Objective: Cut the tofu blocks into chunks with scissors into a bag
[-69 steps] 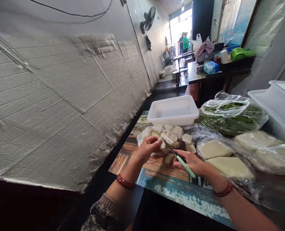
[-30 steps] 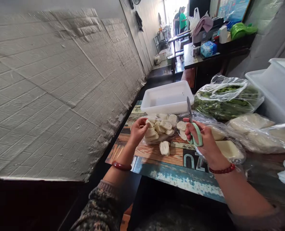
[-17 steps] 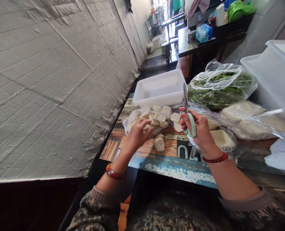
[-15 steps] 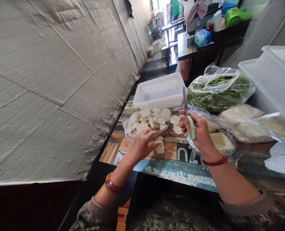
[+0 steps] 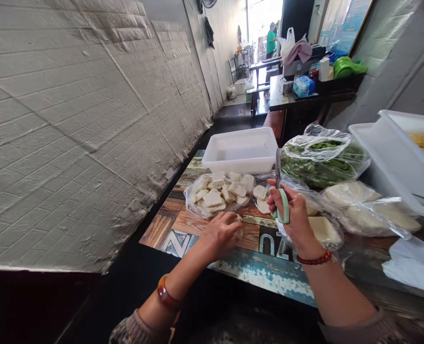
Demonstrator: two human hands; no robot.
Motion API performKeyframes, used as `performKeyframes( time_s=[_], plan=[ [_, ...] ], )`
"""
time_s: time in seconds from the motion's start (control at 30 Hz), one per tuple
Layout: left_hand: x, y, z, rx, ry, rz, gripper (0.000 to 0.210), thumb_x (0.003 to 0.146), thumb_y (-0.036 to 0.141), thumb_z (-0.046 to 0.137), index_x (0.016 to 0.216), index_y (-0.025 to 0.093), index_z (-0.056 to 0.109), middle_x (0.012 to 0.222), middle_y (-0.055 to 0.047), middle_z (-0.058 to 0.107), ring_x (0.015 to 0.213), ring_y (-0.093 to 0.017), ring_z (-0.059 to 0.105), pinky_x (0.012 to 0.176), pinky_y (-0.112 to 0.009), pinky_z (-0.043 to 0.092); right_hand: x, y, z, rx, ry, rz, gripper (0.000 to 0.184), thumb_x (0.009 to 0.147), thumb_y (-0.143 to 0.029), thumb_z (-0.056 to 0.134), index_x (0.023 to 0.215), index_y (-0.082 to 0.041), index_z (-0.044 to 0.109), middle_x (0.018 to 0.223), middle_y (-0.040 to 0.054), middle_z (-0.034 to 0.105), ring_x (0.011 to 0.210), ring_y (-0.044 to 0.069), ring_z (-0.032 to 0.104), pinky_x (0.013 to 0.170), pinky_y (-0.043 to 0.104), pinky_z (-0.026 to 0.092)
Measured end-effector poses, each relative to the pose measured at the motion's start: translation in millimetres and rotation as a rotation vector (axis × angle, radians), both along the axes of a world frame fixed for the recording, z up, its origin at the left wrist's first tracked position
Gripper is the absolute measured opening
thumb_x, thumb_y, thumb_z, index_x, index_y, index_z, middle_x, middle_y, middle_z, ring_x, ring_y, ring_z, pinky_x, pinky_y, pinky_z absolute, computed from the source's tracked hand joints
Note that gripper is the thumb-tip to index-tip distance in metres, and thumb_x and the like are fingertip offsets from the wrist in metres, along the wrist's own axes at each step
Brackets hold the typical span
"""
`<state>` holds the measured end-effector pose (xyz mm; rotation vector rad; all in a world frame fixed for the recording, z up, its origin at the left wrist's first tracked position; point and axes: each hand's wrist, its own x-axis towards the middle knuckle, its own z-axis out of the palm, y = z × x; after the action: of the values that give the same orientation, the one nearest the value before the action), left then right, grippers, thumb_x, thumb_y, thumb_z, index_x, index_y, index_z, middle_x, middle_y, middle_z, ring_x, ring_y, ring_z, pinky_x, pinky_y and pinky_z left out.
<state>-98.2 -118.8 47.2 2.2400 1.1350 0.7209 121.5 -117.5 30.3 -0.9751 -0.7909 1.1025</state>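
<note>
My right hand (image 5: 291,210) grips a pair of scissors by the mint-green handles (image 5: 282,206), and the blades (image 5: 277,168) point up and away from me. Low over the near part of the table, my left hand (image 5: 222,234) has its fingers curled round a pale, porous slice (image 5: 239,226), mostly hidden under them. Just beyond it, a heap of similar white slices (image 5: 213,197) lies on clear plastic. Two or so rounder slices (image 5: 260,192) rest between that heap and the scissors. Beside my right wrist is a pale block (image 5: 323,230) in clear wrapping.
A white plastic tub (image 5: 240,165) stands behind the slices. To the right are a bag of green vegetables (image 5: 315,165), bagged pale slabs (image 5: 373,210), white tubs (image 5: 384,162) and white paper (image 5: 412,267). A textured wall (image 5: 90,143) borders the left. A person (image 5: 271,40) is far off.
My left hand has come down onto the loose slices at the near side and its fingers have closed. My right hand still holds the scissors upright. The view has tilted up.
</note>
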Motion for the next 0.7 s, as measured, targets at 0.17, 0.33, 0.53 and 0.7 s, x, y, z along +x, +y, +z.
performKeyframes(
  time_s=[0.17, 0.33, 0.53, 0.7],
  plan=[
    [-24, 40, 18.1, 0.339, 0.126, 0.072, 0.043, 0.079, 0.015, 0.059, 0.121, 0.022, 0.065, 0.129, -0.014, 0.059, 0.121, -0.031, 0.055, 0.103, -0.048, 0.044, 6, 1, 3.0, 0.045, 0.040, -0.069, 0.045, 0.082, -0.048, 0.071, 0.117, -0.021, 0.065, 0.067, -0.0041, 0.058, 0.053, 0.009, 0.051, 0.047, 0.020, 0.042],
    [-26, 85, 8.9, 0.397, 0.353, 0.125, 0.046, 0.075, 0.013, 0.059, 0.120, 0.018, 0.063, 0.132, -0.016, 0.057, 0.120, -0.033, 0.055, 0.103, -0.052, 0.044, 12, 6, 3.5, 0.052, 0.059, -0.183, 0.046, 0.079, -0.049, 0.073, 0.115, -0.021, 0.065, 0.065, -0.0047, 0.058, 0.052, 0.008, 0.051, 0.048, 0.020, 0.044],
    [44, 79, -1.9, 0.368, 0.368, -0.114, 0.049, 0.078, 0.012, 0.061, 0.126, 0.021, 0.059, 0.136, -0.013, 0.056, 0.130, -0.031, 0.046, 0.111, -0.049, 0.036, 14, 7, 2.3, 0.074, 0.078, -0.197, 0.041, 0.082, -0.045, 0.073, 0.115, -0.023, 0.067, 0.065, -0.0048, 0.060, 0.051, 0.006, 0.051, 0.047, 0.017, 0.044],
    [92, 95, -12.3, 0.380, 0.521, -0.255, 0.038, 0.082, 0.009, 0.055, 0.117, 0.018, 0.064, 0.119, -0.013, 0.064, 0.117, -0.028, 0.054, 0.103, -0.044, 0.041, 14, 8, -0.2, 0.066, 0.104, -0.176, 0.042, 0.080, -0.045, 0.075, 0.114, -0.022, 0.068, 0.064, -0.0052, 0.060, 0.051, 0.007, 0.051, 0.047, 0.018, 0.044]
  ],
)
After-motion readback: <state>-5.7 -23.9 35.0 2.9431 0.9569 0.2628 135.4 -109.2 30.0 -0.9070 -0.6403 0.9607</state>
